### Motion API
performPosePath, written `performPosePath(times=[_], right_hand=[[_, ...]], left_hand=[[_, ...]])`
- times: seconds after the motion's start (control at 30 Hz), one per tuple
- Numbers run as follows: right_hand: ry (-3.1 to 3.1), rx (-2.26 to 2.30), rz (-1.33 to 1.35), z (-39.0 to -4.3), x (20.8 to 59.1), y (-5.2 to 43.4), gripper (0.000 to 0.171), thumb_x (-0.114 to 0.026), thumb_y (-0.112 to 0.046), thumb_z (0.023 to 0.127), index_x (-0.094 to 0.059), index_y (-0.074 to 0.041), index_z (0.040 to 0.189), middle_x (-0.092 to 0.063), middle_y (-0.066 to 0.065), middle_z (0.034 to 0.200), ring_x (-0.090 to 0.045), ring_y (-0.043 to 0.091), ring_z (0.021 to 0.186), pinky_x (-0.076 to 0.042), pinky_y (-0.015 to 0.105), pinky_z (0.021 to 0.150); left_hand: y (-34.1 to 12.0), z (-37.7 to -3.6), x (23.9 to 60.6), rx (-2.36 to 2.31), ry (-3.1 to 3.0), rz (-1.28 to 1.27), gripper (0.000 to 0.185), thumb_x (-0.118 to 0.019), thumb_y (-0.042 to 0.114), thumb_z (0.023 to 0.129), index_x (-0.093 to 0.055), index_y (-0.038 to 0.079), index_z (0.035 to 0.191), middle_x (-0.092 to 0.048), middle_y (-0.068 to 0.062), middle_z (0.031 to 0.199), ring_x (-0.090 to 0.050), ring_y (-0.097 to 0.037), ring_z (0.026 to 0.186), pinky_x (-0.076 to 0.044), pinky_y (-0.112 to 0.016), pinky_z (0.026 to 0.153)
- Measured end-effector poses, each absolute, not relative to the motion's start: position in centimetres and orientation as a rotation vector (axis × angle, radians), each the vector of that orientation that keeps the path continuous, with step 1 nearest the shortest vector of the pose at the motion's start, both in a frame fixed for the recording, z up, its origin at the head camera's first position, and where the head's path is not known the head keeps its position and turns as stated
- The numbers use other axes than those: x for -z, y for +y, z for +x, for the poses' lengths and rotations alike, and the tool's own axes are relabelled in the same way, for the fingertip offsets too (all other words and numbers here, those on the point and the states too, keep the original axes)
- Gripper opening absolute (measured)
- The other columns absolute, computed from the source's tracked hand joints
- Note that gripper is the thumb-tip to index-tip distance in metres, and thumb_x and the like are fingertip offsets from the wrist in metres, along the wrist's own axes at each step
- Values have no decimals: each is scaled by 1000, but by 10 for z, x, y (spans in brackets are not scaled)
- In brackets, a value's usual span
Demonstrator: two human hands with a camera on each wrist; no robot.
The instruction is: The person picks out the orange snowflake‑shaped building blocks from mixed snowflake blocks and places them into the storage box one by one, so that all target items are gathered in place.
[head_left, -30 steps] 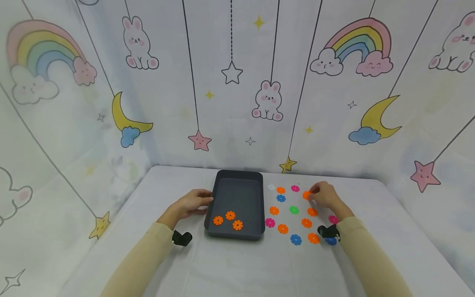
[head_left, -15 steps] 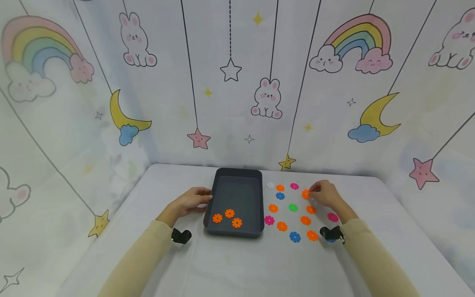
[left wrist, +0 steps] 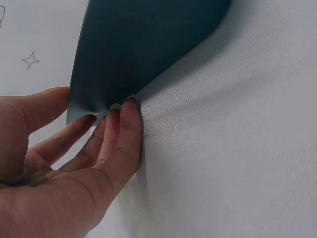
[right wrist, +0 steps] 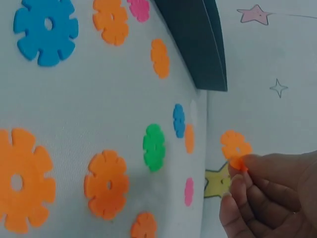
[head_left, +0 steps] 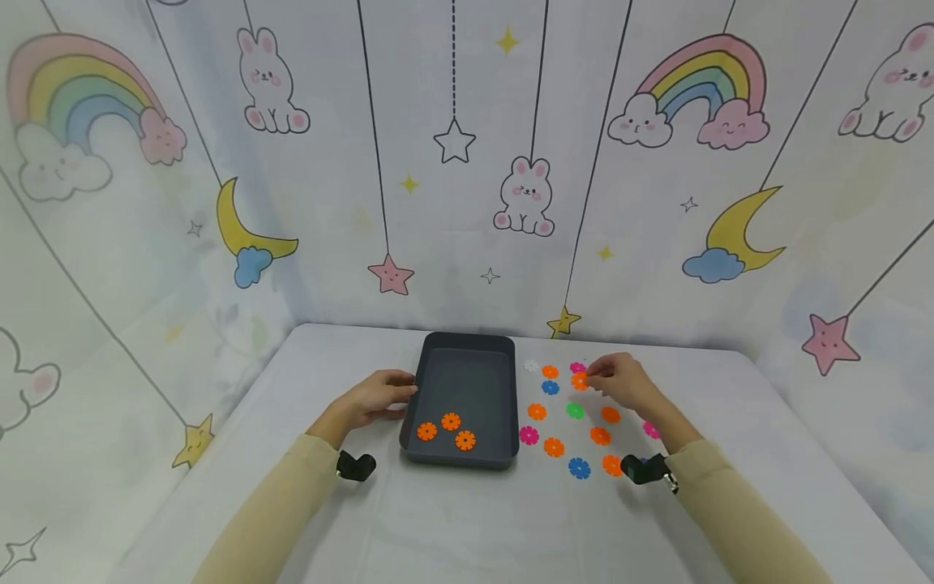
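Observation:
In the head view, my left hand (head_left: 375, 397) holds the left side of a dark grey rectangular tray (head_left: 467, 377). The left wrist view shows its thumb at the rim and the fingers against the outer wall (left wrist: 143, 39). Three orange notched discs (head_left: 451, 421) lie inside the tray, toward its near end. Right of the tray, my right hand (head_left: 626, 381) pinches another orange notched disc (right wrist: 235, 145) between thumb and fingers. That disc is held above the table, clear of the surface in the right wrist view.
Several more notched discs lie flat on the white table right of the tray: blue (head_left: 580, 468), green (head_left: 576, 410), pink (head_left: 529, 435), orange (head_left: 554, 447) and white (head_left: 531, 366). Behind the table hangs a patterned cloth (head_left: 452, 227).
My right hand has lifted the orange disc from the table's far right and moved it left, toward the tray. The left hand and tray stay in place.

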State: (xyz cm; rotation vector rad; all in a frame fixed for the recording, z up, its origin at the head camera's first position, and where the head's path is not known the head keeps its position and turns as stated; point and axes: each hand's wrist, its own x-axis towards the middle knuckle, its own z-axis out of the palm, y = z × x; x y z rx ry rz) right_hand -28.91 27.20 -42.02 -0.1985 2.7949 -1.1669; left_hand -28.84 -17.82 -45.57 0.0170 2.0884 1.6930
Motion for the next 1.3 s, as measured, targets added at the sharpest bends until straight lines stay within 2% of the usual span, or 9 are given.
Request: performPosePath(times=[0.17,0.33,0.47,0.57,0.87,1.17,1.3], right_hand=[[2777,1203,-261,-282,415,255,22,-65,-11,100,-68,6,114,-70,24,105,-65,40,93,-59,50,87],[2749,1220,-323,-277,411,238,20,-65,-12,100,-69,5,111,-71,21,102,-64,39,92,-59,49,85],[2733,1219,-376,-274,410,226,19,-66,-13,100,-70,3,109,-71,21,101,-64,40,91,-59,44,81],[2723,1235,-404,-273,409,216,15,-68,-12,98,-71,1,106,-72,15,97,-65,39,92,-59,37,80],[2662,1247,-595,-271,412,186,9,-67,-8,98,-72,-2,104,-71,8,95,-66,38,92,-58,32,78],[2680,1178,-758,-269,420,153,6,-68,-4,96,-72,-5,101,-70,2,92,-63,18,81,-57,29,75],[2692,1112,-808,-269,426,141,7,-67,-2,96,-71,-4,102,-69,1,93,-61,15,80,-57,27,73]], left_hand=[[-178,-288,455,-1689,2088,17,52,-56,15,106,-40,-4,152,-47,-24,150,-52,-38,134,-52,-49,104],[-179,-289,457,-1681,2094,11,52,-57,16,106,-40,-3,152,-47,-24,150,-52,-38,133,-52,-49,104],[-179,-289,456,-1681,2093,9,53,-57,16,106,-40,-4,152,-47,-24,150,-52,-38,133,-52,-50,104],[-178,-288,456,-1684,2090,1,53,-58,16,106,-40,-4,152,-47,-24,150,-52,-38,134,-53,-49,104],[-178,-289,455,-1681,2091,1,53,-58,17,106,-41,-3,152,-48,-24,150,-52,-37,133,-53,-49,104],[-178,-289,456,-1690,2089,1,52,-58,17,105,-42,-3,151,-48,-24,149,-52,-38,133,-52,-50,104],[-177,-289,455,-1687,2091,-3,52,-58,16,106,-42,-4,151,-48,-24,149,-52,-38,133,-52,-51,104]])
